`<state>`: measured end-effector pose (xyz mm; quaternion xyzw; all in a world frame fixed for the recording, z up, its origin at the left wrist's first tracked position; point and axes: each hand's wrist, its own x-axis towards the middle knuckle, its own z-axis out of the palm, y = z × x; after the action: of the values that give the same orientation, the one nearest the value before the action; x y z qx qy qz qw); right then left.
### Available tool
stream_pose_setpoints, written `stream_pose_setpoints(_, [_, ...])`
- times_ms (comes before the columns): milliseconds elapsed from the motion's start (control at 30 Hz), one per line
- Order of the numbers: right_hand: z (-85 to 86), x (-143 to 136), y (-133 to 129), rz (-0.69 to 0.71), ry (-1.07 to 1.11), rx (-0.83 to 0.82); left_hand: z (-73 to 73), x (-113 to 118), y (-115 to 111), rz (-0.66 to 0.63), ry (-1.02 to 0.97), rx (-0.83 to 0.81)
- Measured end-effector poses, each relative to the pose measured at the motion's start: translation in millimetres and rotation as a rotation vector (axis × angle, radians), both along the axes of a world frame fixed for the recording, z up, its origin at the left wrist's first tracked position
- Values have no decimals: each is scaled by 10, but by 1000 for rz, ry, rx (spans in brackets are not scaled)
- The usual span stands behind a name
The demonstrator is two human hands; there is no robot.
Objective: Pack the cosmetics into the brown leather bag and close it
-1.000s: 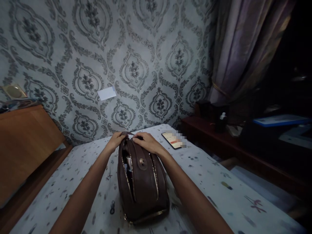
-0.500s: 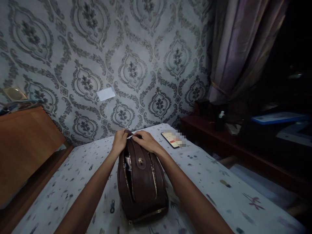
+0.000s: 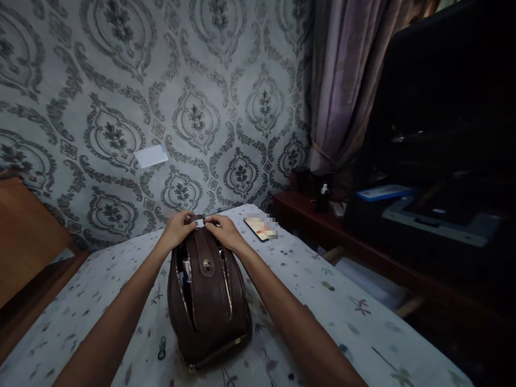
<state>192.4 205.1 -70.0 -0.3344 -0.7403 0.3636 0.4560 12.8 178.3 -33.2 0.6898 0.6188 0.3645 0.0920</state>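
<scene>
A dark brown leather bag point(image 3: 212, 301) stands on the patterned white sheet, with a gold clasp point(image 3: 207, 264) on its front flap. The gold zip on its left side gapes, and something pale shows inside. Another zip point(image 3: 228, 293) runs down the right side and is parted near its top. At the bag's far end, my left hand point(image 3: 177, 231) pinches the left part of a short handle point(image 3: 196, 217). My right hand point(image 3: 224, 232) grips near the handle's right end, fingers curled over the bag's top edge. Its fingertips are partly hidden.
A phone point(image 3: 258, 230) with a lit screen lies right of the bag. Beyond the bed's right edge stands a dark red table point(image 3: 288, 200) holding a small bottle point(image 3: 323, 199) and a blue-edged item point(image 3: 385, 192). A wooden board point(image 3: 32, 231) rises on the left; patterned wallpaper is behind.
The view has turned right, so everything sits further left. My left thumb has shifted along the handle, and more of the handle shows between my hands. Both hands stay at the bag's top.
</scene>
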Motion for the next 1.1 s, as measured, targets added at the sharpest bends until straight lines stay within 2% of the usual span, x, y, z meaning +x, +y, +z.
stream_pose_setpoints(233, [-278, 76, 44, -57, 99, -131, 139, 252, 133, 35, 233, -49])
stream_pose_setpoints(533, [-313, 37, 107, -50, 105, -177, 121, 392, 128, 167, 396, -71])
stream_pose_setpoints(867, [-303, 24, 74, -48, 64, -167, 91, 381, 60, 231, 275, 17])
stream_pose_setpoints(1100, [-265, 48, 58, -33, 45, -135, 129, 276, 105, 107, 69, 12])
